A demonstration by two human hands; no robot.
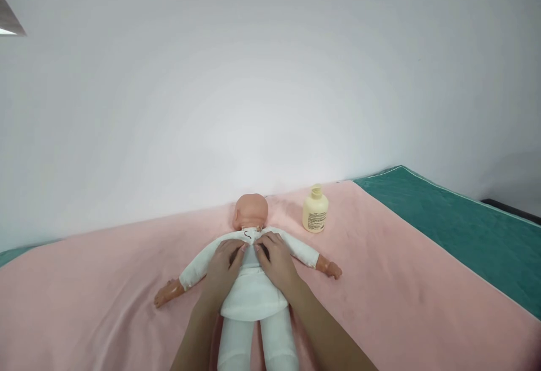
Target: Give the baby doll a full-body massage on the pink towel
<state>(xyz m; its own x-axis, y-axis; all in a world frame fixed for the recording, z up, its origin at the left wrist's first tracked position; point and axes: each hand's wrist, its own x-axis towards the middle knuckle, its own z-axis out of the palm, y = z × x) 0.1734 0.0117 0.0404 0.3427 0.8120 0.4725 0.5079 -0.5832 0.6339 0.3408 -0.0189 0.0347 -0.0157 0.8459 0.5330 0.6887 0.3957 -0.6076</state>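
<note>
A baby doll (pixel 253 297) with a white cloth body lies on the pink cloth, its bare head (pixel 251 211) pointing away from me and its arms spread to both sides. Its back seems to be up, with a short dark thread near the neck. My left hand (pixel 226 255) rests on the left of the upper back, thumb held apart from the fingers. On the right of the upper back lies my right hand (pixel 276 255), likewise with its thumb apart. Both thumbs point in towards the middle of the back. The fingertips are partly hidden.
Beyond the doll's right-hand arm stands a pale yellow pump bottle (pixel 315 213) with printed text. The pink cloth (pixel 380 303) covers most of the surface, over a green sheet (pixel 456 230) showing at the right. A white wall (pixel 253 78) rises directly behind.
</note>
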